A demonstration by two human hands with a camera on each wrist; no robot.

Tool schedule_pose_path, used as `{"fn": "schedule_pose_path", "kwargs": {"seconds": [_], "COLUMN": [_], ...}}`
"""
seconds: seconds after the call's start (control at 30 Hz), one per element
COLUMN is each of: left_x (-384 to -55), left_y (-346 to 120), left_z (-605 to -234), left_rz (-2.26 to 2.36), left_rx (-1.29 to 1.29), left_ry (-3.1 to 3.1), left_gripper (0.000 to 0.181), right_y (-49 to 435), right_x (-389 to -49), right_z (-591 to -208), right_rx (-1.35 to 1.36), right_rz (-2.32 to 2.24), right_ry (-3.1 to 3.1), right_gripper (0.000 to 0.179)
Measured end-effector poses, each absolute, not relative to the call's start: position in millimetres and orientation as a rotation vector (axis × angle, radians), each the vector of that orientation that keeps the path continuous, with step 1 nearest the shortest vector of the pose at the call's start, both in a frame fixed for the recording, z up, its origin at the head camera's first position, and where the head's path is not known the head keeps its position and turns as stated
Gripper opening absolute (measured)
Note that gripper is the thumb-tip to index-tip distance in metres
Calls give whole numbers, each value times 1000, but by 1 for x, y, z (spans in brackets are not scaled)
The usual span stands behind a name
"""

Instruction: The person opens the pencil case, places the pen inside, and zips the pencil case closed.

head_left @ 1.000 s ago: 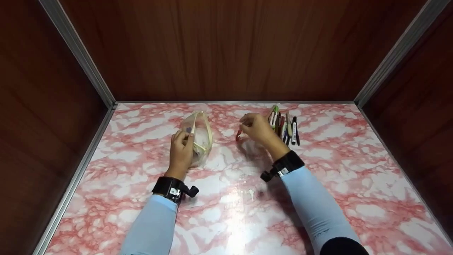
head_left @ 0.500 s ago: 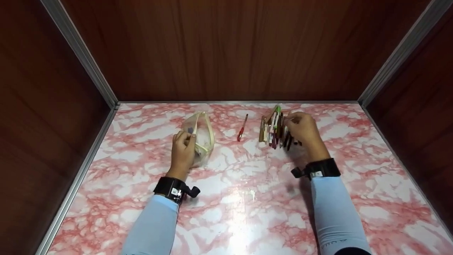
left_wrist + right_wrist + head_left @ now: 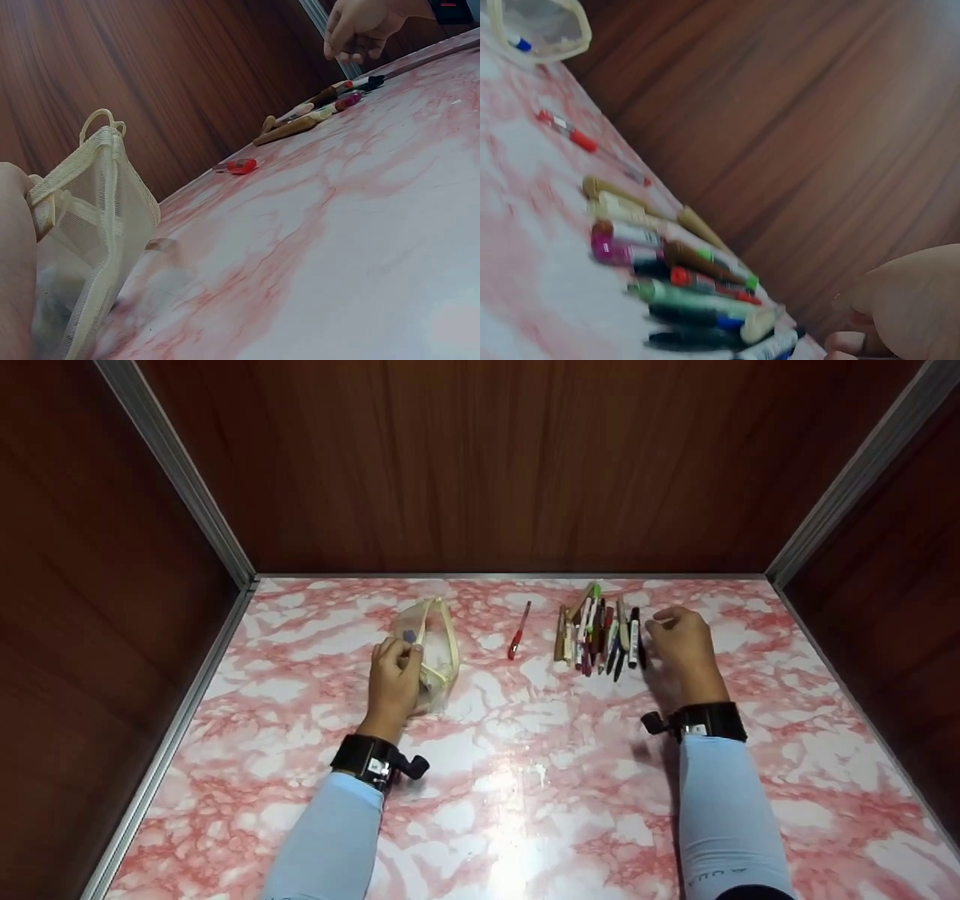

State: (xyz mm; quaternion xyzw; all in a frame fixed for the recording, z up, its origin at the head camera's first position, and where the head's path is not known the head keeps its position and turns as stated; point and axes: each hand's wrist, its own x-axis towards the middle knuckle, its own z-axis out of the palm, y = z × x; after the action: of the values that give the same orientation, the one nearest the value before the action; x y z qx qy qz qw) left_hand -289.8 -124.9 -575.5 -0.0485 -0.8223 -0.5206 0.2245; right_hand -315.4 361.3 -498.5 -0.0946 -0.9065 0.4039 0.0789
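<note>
My left hand (image 3: 395, 671) pinches the near-left rim of a cream mesh pencil pouch (image 3: 453, 649), whose zip mouth gapes to the right. Inside it, the right wrist view shows a small blue-and-white item (image 3: 520, 43). My right hand (image 3: 684, 641), fingers loosely bent, hovers just right of a row of pens and markers (image 3: 592, 637). Nearest to it are a dark pen (image 3: 642, 652) and a white marker with a black cap (image 3: 634, 641). Nothing shows between its fingers in the left wrist view. A red pen (image 3: 516, 645) lies alone between pouch and row.
The tabletop (image 3: 480, 780) has a red-and-white marbled pattern. Dark wood panels (image 3: 480, 465) enclose it at the back and sides, with grey metal strips (image 3: 176, 472) along the corners. A green-capped pen (image 3: 596, 591) reaches farthest back in the row.
My right hand has moved right, from over the red pen, across the row of pens to its far side. The red pen stays on the table. My left hand keeps its grip on the pouch.
</note>
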Motion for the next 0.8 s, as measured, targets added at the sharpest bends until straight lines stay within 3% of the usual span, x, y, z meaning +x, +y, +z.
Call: {"fn": "schedule_pose_path", "kwargs": {"seconds": [0.3,0.8], "left_x": [-289,-289], "left_y": [-126,-124], "left_z": [-577,-576], "left_rz": [-1418,-1412], "left_rx": [-123,-133], "left_ry": [-2257,-2284], "left_gripper": [22,24], "right_y": [368,366], "right_x": [-311,-315], "right_z": [-510,-521], "right_rx": [-275,-284], "right_rz": [1188,1015], "right_ry": [-2856,-2898], "right_gripper": [67,50]}}
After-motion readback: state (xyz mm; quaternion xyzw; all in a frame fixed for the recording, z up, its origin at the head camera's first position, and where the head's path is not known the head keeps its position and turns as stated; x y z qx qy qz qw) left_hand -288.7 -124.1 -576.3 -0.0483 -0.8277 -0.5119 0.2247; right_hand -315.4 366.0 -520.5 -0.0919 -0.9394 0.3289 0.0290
